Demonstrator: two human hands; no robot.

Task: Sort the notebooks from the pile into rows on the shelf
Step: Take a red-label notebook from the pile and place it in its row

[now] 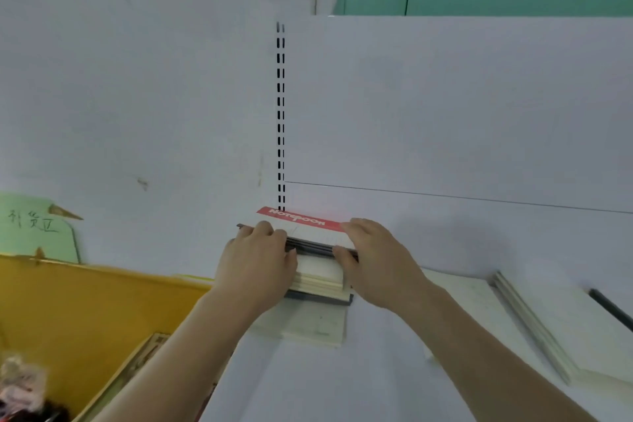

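Against the white back panel (445,106) of the shelf (394,370), a stack of notebooks (317,272) stands clamped between both hands. On top lies a notebook with a red band (298,219) printed in white letters; below it run dark covers and cream page edges, and a pale notebook (308,329) lies flat under the stack. Left hand (258,264) grips the stack's left end, fingers curled over the top and thumb on the near face. Right hand (375,260) grips the right end the same way. A slotted upright (281,113) rises behind the stack. Further right on the shelf lie more pale notebooks (534,329), well apart from the stack, with a dark edge (611,310) beyond them. At left sits a yellow box (68,305), and a green sign (37,226) with handwriting is on the wall.
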